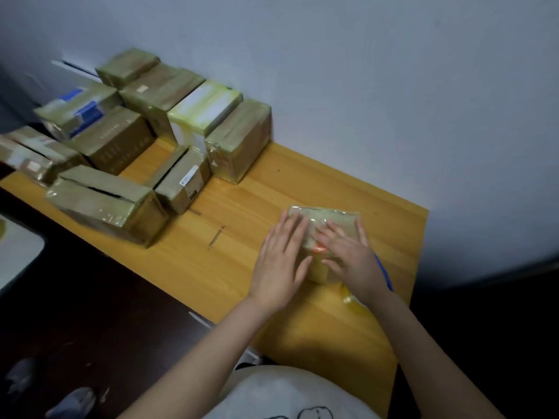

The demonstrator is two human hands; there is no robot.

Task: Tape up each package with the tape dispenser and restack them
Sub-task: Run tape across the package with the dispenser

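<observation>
A small brown package (328,219) wrapped in glossy tape lies on the wooden table (242,213) near its right end. My left hand (281,261) lies flat with straight fingers against the package's left side. My right hand (348,252) presses flat on its top, fingers spread. A bit of orange (319,248) shows between my hands. Under my right wrist, a blue and yellow object (384,273) peeks out; I cannot tell whether it is the tape dispenser.
Several taped cardboard boxes (239,140) are stacked at the table's far left along the wall, one white and yellow (205,107). An untaped box (106,204) with an open slit sits at the front left. Dark floor and shoes (69,403) are below left.
</observation>
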